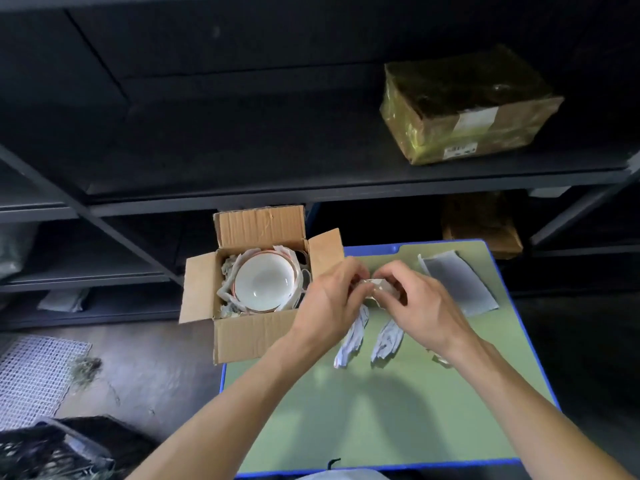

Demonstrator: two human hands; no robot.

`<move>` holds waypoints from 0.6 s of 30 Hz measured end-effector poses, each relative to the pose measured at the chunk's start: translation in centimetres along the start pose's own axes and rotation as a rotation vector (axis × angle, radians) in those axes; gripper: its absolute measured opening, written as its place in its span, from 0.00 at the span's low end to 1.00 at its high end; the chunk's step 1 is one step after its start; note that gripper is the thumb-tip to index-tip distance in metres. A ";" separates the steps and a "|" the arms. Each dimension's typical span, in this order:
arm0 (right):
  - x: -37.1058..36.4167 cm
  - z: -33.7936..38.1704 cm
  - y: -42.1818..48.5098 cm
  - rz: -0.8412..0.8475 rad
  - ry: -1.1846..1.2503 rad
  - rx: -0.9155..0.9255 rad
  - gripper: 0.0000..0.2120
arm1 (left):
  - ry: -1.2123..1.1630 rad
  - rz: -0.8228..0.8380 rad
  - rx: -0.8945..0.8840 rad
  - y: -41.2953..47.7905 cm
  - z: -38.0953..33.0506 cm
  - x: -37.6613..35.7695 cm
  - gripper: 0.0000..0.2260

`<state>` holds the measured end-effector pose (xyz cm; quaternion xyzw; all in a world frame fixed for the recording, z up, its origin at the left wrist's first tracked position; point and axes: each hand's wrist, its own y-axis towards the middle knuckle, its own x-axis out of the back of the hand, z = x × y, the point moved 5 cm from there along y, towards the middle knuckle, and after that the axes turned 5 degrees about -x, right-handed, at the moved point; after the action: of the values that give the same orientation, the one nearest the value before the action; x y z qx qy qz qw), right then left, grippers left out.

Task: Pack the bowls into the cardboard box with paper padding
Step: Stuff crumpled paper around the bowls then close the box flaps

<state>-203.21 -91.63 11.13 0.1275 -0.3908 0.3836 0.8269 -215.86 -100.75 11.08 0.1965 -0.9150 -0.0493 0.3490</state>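
Nearest to the camera, two bare forearms reach forward over the green bench (381, 417), which has a blue edge. The left hand (329, 299) and the right hand (419, 299) meet above the middle of the bench. Both hands have their fingers curled, and together they pinch a small crumpled piece of paper (375, 285) between fingertips and thumbs.

Just under the hands, two twisted paper strips (353, 337) lie on the bench side by side, not touching each other. Farther to the right, a flat grey sheet (459, 282) lies on the bench, apart from the hands.

To the left of the hands, at the far left corner of the bench, stands the cardboard box (252, 332) with its flaps open. Inside it a white bowl (265, 278) with a reddish rim line sits upright. It seems to rest on other bowls, but I cannot tell how many. Paper padding (227, 271) fills the space between the bowl and the box walls.

On the floor at the left are a white mesh mat (31, 372) and a black crate (52, 448).

Behind the bench, a dark shelf (242, 168) carries a package in yellowish wrap (467, 105).
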 end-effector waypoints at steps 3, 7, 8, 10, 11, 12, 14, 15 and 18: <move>-1.3 3.0 1.6 0.032 -0.001 0.037 0.12 | 0.000 -0.043 0.036 0.2 2.4 2.6 0.03; -3.2 5.8 3.8 -0.011 -0.037 0.062 0.08 | -0.033 -0.076 0.065 0.7 5.5 5.4 0.04; -3.5 6.2 4.4 -0.042 -0.061 0.052 0.07 | -0.014 -0.077 0.067 0.7 6.2 5.7 0.04; -4.2 6.6 5.7 -0.101 -0.104 0.003 0.06 | 0.060 -0.086 0.114 0.7 8.1 6.3 0.05; -4.4 6.7 6.3 -0.121 -0.117 -0.029 0.06 | 0.108 -0.092 0.152 0.6 9.2 6.5 0.07; -4.8 6.7 7.0 -0.127 -0.119 -0.059 0.06 | 0.152 -0.086 0.191 0.5 10.3 6.6 0.09; -5.7 6.9 8.2 -0.115 -0.111 -0.081 0.05 | 0.203 -0.021 0.249 0.4 11.6 6.2 0.13; -6.2 7.1 8.7 -0.105 -0.121 -0.074 0.05 | 0.204 0.019 0.264 0.5 11.8 5.9 0.14; -8.1 8.0 9.9 -0.110 -0.201 -0.009 0.05 | 0.169 0.046 0.291 1.2 12.1 5.3 0.10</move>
<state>-218.13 -93.33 9.54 0.1827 -0.4660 0.3211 0.8039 -227.76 -102.29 5.56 0.2272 -0.8841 0.1083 0.3938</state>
